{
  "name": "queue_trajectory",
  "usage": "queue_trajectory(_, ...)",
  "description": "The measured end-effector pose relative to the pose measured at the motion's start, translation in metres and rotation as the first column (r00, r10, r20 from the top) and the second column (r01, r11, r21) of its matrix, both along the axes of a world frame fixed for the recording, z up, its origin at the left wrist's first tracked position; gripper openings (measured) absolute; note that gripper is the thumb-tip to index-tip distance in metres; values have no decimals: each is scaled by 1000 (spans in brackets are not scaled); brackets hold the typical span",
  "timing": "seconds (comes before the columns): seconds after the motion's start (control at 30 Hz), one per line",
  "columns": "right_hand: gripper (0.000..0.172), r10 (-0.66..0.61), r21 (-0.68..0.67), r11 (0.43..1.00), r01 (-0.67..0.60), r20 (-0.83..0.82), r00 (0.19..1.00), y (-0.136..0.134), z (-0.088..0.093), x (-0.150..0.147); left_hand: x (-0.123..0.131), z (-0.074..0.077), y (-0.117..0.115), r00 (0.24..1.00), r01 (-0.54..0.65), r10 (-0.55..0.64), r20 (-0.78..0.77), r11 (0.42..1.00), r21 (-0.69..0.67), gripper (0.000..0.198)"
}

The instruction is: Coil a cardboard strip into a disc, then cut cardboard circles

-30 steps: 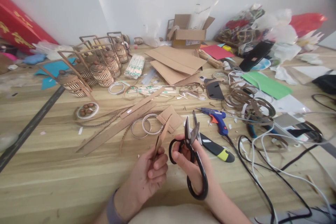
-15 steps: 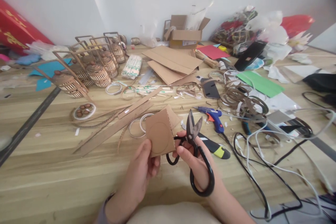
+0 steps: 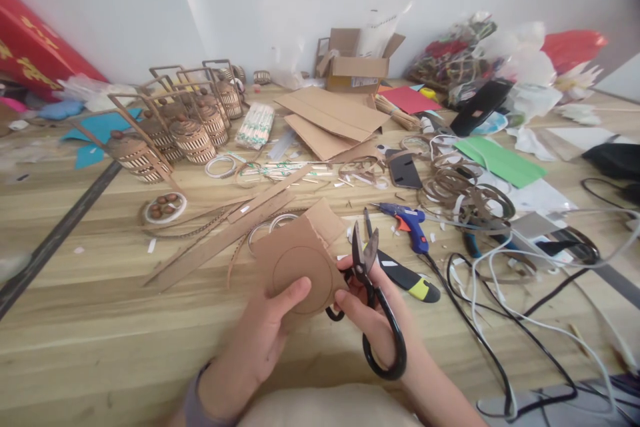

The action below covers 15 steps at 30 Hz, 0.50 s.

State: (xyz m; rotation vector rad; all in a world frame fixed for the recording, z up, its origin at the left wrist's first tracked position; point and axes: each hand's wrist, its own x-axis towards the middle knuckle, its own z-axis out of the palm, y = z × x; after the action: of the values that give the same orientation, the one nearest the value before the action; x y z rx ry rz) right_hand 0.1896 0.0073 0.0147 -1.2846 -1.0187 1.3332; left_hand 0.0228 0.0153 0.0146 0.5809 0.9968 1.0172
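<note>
Head view: a brown cardboard piece [image 3: 300, 265] with a circle drawn on its face is held up just above the wooden surface [image 3: 100, 320], low in the middle of the picture. The left hand [image 3: 260, 337] grips it from below - the thumb lies across the lower face, over the drawn line, while the other fingers are hidden behind the card. The card's right edge sits just beside the scissors [image 3: 373, 300], which the right hand [image 3: 373, 323] clasps by their black handles; its fingers [image 3: 350, 303] are curled through the loops. The blades point up and away from the person, parted a little, their base close to the card's right edge. Whether metal touches card I cannot tell.

Just behind the card lie two thin tape rings [image 3: 273, 225] and long cardboard strips [image 3: 225, 240] running off to the left. To the right of the blades rest a black-and-yellow utility knife [image 3: 413, 281] and a blue glue gun [image 3: 407, 221], with black and white cables [image 3: 500, 293] looping beyond them. Further back are a heap of coiled brown strips [image 3: 465, 192], a dark phone [image 3: 404, 170], flat cardboard sheets [image 3: 330, 117] and an open cardboard box [image 3: 357, 65] by the wall. At far left stands a cluster of small woven baskets [image 3: 187, 137] - in front of them, a round dish of brown beads [image 3: 165, 207].
</note>
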Motion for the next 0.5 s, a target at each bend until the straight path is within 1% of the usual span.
queue_trajectory(0.1,41,44,53,997,-47,59,997,-3,-7,6,-4,-1,-2,986,-74,79,-147,996,41,39)
queue_trajectory(0.17,48,116,104,987,-126,98,988,-7,-12,10,-6,0,-3,958,-134,149,-243,988,78,32)
queue_trajectory(0.2,52,166,119,977,-179,110,980,-9,-15,11,-6,2,-3,948,-158,173,-267,984,77,31)
queue_trajectory(0.3,62,326,109,935,-336,103,940,-14,-20,10,-2,5,-2,920,-239,234,-315,971,24,31)
queue_trajectory(0.37,69,394,87,912,-400,81,915,-16,-22,7,3,7,-1,900,-271,260,-350,962,18,33)
queue_trajectory(0.43,75,423,71,901,-427,67,904,-15,-21,4,8,5,0,894,-275,282,-348,959,71,37)
queue_trajectory(0.5,76,425,71,900,-430,68,902,-14,-19,2,10,1,-1,899,-271,293,-325,956,113,41)
